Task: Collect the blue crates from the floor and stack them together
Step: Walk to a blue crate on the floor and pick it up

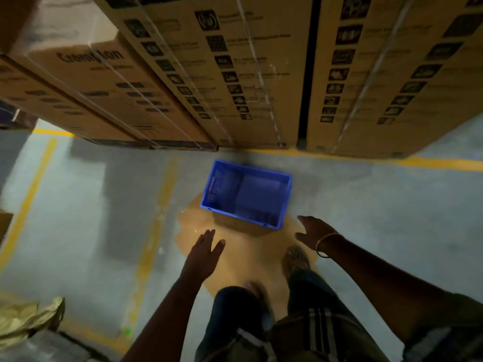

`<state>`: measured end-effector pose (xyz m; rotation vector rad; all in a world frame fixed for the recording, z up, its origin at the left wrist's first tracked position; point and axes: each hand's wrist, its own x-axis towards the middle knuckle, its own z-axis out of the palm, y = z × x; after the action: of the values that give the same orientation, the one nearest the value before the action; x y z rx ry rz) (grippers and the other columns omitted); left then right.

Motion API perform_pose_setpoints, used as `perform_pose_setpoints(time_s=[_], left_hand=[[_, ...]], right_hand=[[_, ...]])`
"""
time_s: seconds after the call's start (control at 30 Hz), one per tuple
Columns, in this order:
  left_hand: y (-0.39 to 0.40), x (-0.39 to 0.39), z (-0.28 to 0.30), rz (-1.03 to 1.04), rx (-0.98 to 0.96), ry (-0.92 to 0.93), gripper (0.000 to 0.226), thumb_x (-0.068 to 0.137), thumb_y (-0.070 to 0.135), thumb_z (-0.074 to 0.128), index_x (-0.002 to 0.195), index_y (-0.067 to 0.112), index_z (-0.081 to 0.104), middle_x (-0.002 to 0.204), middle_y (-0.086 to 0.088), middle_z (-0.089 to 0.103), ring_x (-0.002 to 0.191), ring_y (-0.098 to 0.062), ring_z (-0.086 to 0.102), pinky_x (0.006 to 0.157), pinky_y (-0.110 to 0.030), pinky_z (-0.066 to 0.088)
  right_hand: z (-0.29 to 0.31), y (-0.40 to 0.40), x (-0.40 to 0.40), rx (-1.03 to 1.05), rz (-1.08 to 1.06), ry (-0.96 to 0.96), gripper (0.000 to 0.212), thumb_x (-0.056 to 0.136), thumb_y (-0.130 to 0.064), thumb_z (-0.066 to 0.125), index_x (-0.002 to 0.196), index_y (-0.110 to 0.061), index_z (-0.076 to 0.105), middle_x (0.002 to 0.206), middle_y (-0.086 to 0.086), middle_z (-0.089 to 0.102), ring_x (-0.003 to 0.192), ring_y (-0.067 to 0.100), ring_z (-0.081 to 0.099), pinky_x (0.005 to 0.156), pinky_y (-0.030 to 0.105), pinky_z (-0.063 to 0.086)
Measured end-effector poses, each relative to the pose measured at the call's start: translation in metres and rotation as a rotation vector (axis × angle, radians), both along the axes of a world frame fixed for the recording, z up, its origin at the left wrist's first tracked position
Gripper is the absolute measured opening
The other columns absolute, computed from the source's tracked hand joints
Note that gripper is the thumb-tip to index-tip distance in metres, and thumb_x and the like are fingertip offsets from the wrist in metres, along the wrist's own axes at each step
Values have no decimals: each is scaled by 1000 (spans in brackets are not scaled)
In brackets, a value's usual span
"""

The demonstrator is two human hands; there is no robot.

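Head view shows the left hand (207, 246) and right hand (312, 232) both spread and empty, reaching down past the person's feet, which stand on a flat sheet of cardboard (243, 246). Just beyond the fingertips, between the two hands, the blue crate (247, 193) sits mouth up, partly on that sheet. Its long axis runs roughly across from left hand to right, slightly skewed. The sheet could likely slide underfoot, or a one-sided grab could tip the crate toward the stacked boxes (235, 74) behind.
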<state>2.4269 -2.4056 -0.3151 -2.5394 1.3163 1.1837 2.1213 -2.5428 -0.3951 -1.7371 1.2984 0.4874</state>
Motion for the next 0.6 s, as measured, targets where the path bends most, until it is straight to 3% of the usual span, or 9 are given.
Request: perform_pose_setpoints(time_s=[0.17,0.4,0.5,0.6], left_hand=[[-46,73,-45,-178,192,26,66,101,53,40,155,17,29,163,-6,24,151,-22,19,120,-34,14],[-103,107,-77,-481,269,115,58,101,47,47,151,19,39,156,-5,40,142,-23,38,114,-32,27],[-122,111,-105,-600,235,127,52,101,43,48,148,18,43,152,-6,46,138,-24,44,109,-31,32],[-135,114,-165,-593,220,132,52,100,43,50,146,19,46,150,-3,48,137,-22,46,109,-31,33]], right_hand=[[-18,-7,36,25,-200,57,74,92,-39,58,152,-12,26,154,13,35,139,28,37,112,35,31],[-57,29,82,80,-584,149,67,89,-43,58,146,-14,37,142,14,50,128,32,49,104,40,42],[-102,42,108,117,-649,166,65,90,-44,58,143,-12,40,138,16,53,125,34,52,100,41,46],[-176,43,127,153,-726,168,62,89,-46,57,139,-13,44,134,15,56,121,33,54,94,39,47]])
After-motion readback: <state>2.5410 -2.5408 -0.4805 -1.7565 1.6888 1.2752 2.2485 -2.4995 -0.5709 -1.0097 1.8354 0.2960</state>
